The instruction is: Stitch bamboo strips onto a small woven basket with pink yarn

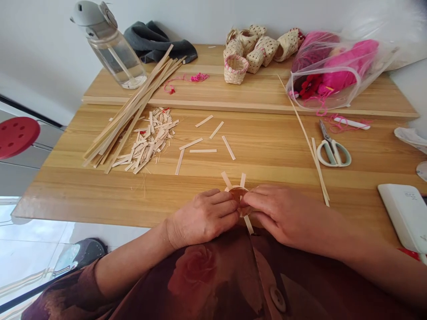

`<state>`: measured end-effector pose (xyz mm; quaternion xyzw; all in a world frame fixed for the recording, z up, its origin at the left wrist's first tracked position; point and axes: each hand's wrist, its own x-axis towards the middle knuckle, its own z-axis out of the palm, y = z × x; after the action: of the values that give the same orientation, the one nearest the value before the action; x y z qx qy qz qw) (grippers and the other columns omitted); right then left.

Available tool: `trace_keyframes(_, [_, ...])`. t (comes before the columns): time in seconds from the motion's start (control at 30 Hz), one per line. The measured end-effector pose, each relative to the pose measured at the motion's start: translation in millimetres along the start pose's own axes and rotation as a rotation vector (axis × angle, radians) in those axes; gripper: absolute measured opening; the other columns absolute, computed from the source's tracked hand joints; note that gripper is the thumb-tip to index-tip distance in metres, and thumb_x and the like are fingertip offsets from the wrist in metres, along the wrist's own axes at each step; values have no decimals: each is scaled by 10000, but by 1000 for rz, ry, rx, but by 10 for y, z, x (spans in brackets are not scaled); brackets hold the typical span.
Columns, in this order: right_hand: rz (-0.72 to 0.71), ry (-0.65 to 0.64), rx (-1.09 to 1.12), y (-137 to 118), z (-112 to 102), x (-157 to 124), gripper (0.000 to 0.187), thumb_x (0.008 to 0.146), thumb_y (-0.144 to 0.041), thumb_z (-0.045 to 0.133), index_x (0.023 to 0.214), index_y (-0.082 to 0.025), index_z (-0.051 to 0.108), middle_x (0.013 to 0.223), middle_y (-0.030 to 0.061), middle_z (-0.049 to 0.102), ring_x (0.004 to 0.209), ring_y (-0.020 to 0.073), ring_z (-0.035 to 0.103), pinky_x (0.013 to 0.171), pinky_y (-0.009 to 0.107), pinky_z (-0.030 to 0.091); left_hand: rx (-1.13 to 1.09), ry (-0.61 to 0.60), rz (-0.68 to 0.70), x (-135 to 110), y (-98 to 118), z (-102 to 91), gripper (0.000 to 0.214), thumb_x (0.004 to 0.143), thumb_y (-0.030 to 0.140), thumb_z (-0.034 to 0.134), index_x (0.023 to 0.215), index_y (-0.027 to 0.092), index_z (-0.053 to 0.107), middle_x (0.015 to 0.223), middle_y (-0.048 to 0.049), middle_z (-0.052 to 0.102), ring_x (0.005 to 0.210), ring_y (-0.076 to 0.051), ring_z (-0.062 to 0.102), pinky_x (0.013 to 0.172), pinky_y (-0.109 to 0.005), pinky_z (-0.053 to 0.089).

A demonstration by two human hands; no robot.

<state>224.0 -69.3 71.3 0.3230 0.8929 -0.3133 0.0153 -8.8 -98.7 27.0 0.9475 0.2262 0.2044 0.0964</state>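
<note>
At the left, a clear water bottle [116, 58] stands on the surface [267, 164], and near it lies a bundle of long strips [123, 118]. Next comes a pile of short cut pieces [150, 144]. The left hand [210, 215] has its fingers clamped on the left side of a small round piece [237, 193], from which pale strips stick out, between both hands at the surface's near edge. The right hand [283, 213] clamps its fingers on the right side. Farther right lie scissors [328, 139], then a white device [402, 218].
</note>
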Motion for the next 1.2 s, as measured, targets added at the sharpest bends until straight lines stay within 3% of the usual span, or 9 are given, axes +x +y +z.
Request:
trace_keyframes(0.23, [-57, 17, 0, 40, 81, 18, 292, 839, 9, 527, 1030, -200, 598, 954, 47, 700, 817, 185, 628, 713, 287, 420, 60, -52, 62, 35, 13, -23, 242, 1019, 169, 483, 836, 150, 641, 895, -61, 688, 895, -178, 639, 828, -312, 537])
trace_keyframes(0.47, [35, -27, 76, 30, 63, 26, 265, 854, -5, 495, 1001, -207, 584, 899, 25, 696, 801, 178, 623, 691, 278, 410, 51, -57, 56, 21, 14, -14, 225, 1014, 172, 493, 857, 152, 652, 892, -56, 688, 866, -182, 625, 787, -315, 535])
trace_keyframes(0.67, [55, 18, 181, 37, 39, 11, 297, 867, -35, 520, 1093, -216, 584, 1016, 40, 715, 896, 185, 657, 740, 289, 449, -15, -59, 53, 22, -5, -6, 232, 1021, 178, 479, 881, 135, 659, 944, -78, 700, 933, -190, 637, 829, -316, 553])
trace_keyframes(0.8, [79, 14, 219, 41, 41, 20, 169, 901, -92, 545, 1017, -211, 576, 958, 22, 703, 846, 165, 638, 725, 280, 439, -29, -36, 57, 13, -7, 5, 224, 1026, 187, 471, 912, 137, 657, 941, -82, 693, 964, -189, 638, 847, -317, 556])
trace_keyframes(0.97, [72, -23, 106, 29, 49, -10, 166, 865, -47, 535, 889, -211, 528, 821, 0, 666, 727, 153, 584, 639, 267, 371, 21, -52, 58, 31, 17, -18, 200, 1009, 175, 508, 861, 145, 640, 883, -58, 671, 862, -177, 623, 771, -309, 534])
trace_keyframes(1.2, [26, -57, -42, -17, 3, -62, 176, 887, -69, 544, 987, -211, 569, 829, 27, 693, 665, 161, 604, 575, 283, 325, 97, -37, 105, 85, 59, -56, 238, 999, 179, 516, 782, 169, 613, 822, -48, 648, 815, -192, 592, 728, -326, 491])
